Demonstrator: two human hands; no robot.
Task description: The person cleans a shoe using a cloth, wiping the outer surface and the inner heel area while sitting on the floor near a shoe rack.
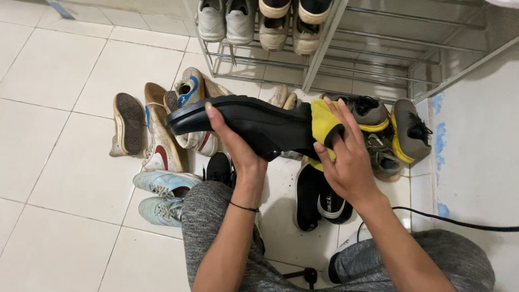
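Black leather, or something like it, is what you have in hand: a black shoe [254, 127] held up off the floor, well above the pile of footwear below it. Its long axis runs left to right across your view, nearly level, with one end pointing far left and the other end buried under the cloth at the right.

Your left hand [235, 146] has the shoe from the near side, about mid-length. Its grip is closed around the body of the shoe, thumb reaching up over the upper edge and the fingers hidden behind. So most of the bare shoe lies to the left of that grip.

Your right hand [346, 157] is at the right end, fingers spread and pressed flat on a yellow cloth [323, 125] that is wrapped against the shoe. This grip is loose and mostly open, holding the cloth to the shoe and not clenching it. The right hand is the nearer one to the covered end; the left end of the shoe is well apart from it.

Below, on the white tiled floor [59, 140], lie pale blue sneakers [165, 194] at the near left, grey and yellow shoes [389, 130] at the right, and a metal shoe rack [335, 59] stands farther back.
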